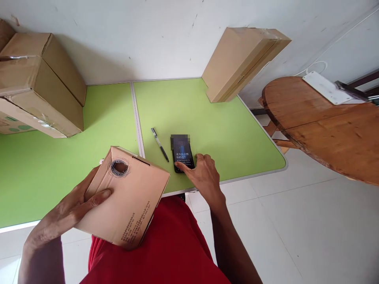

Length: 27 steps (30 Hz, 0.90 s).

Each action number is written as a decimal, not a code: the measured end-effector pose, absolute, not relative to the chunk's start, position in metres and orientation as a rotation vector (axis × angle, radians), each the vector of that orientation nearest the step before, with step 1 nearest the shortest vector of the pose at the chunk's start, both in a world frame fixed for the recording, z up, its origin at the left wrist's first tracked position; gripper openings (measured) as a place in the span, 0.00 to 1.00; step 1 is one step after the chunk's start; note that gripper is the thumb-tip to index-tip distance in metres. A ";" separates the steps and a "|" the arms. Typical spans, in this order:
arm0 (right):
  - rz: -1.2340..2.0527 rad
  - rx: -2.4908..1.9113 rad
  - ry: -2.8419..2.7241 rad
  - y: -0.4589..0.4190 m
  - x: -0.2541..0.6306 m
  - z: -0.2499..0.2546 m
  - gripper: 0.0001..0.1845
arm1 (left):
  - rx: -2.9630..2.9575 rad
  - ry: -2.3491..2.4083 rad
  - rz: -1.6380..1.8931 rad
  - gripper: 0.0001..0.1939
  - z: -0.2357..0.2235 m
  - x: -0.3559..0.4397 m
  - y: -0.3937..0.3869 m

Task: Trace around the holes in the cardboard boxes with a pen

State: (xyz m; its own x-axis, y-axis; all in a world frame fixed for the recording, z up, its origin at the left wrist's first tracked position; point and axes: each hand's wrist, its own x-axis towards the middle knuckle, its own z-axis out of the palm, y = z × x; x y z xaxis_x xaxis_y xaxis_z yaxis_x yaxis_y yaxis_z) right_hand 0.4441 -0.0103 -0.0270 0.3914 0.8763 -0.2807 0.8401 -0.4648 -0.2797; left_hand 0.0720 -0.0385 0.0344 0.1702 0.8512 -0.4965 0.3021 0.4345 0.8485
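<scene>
While the left hand [69,207] pinched a small cardboard box [130,209] by its left side — thumb flat on the printed face, fingers mostly hidden behind it — the right hand [204,171] was at a phone [182,149]. The box was tilted, held over the near edge of a green table [177,110] and in front of a red shirt [160,256]; a round hole [120,167] with dark scribbled rings around it showed near its upper corner. The phone lay on the table, its lit screen bearing white characters. The right thumb reached over the screen's lower part, spread away from the bent fingers beside the phone's right edge; whether they gripped it, I could not tell. Just left of the phone lay a pen [160,144], set at a slant. Large cartons [59,79] stood at the table's left, a tall carton [237,63] at its far right corner by the wall, and beyond that was a brown wooden table [325,126].
</scene>
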 end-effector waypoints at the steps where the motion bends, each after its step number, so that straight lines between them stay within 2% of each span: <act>1: 0.575 -2.552 -1.591 -0.008 0.439 -0.029 0.36 | 1.079 1.386 0.507 0.50 0.037 0.074 -0.040; 8: 0.539 -2.603 -1.659 0.004 0.428 -0.032 0.37 | 0.942 1.338 0.558 0.57 0.027 0.060 -0.059; 12: 0.464 -2.541 -1.694 0.004 0.427 -0.030 0.37 | 0.931 1.360 0.587 0.55 0.015 0.050 -0.067; 15: 0.355 -2.330 -1.802 0.007 0.412 -0.028 0.26 | 0.911 1.426 0.626 0.50 0.016 0.053 -0.071; 18: 0.450 -2.172 -1.927 0.020 0.392 -0.030 0.08 | 0.898 1.459 0.648 0.49 0.017 0.055 -0.074; 19: 0.492 -2.163 -1.940 0.025 0.387 -0.031 0.05 | 0.900 1.462 0.657 0.49 0.016 0.054 -0.075; 23: 0.609 -2.171 -1.860 0.047 0.386 -0.037 0.12 | 0.851 1.487 0.708 0.48 0.008 0.054 -0.076; 27: 0.776 -2.069 -1.716 0.054 0.399 -0.026 0.12 | 0.832 1.406 0.753 0.43 0.007 0.071 -0.074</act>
